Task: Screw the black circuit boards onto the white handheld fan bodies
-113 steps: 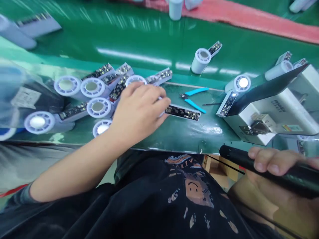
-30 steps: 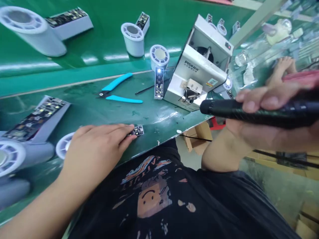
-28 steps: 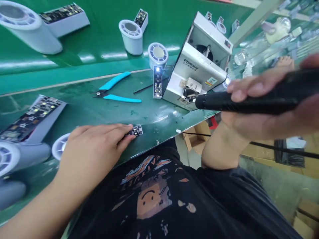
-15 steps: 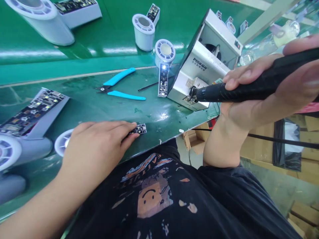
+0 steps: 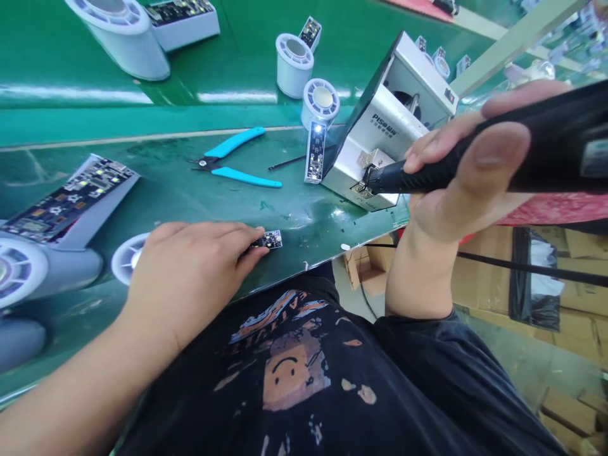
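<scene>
My left hand (image 5: 194,272) is closed on a white lamp part near the table's front edge; the part's circuit board (image 5: 272,240) shows past my fingertips and its round end (image 5: 127,259) behind my hand. My right hand (image 5: 456,171) grips a black electric screwdriver (image 5: 427,177). The driver's tip is at the front outlet of a silver screw feeder (image 5: 380,136). Left of the feeder stands another lamp part (image 5: 315,152) with one LED lit. Blue-handled cutters (image 5: 237,158) lie open on the green table.
More white lamp parts stand at the left (image 5: 71,209) and on the green surface behind (image 5: 294,66). A thin black rod (image 5: 287,162) lies beside the cutters. Cardboard boxes (image 5: 484,266) are below at the right.
The view has shifted slightly, so the table items appear a little further right. My right thumb has changed position on the screwdriver, whose tip remains at the feeder. My left hand keeps its hold.
</scene>
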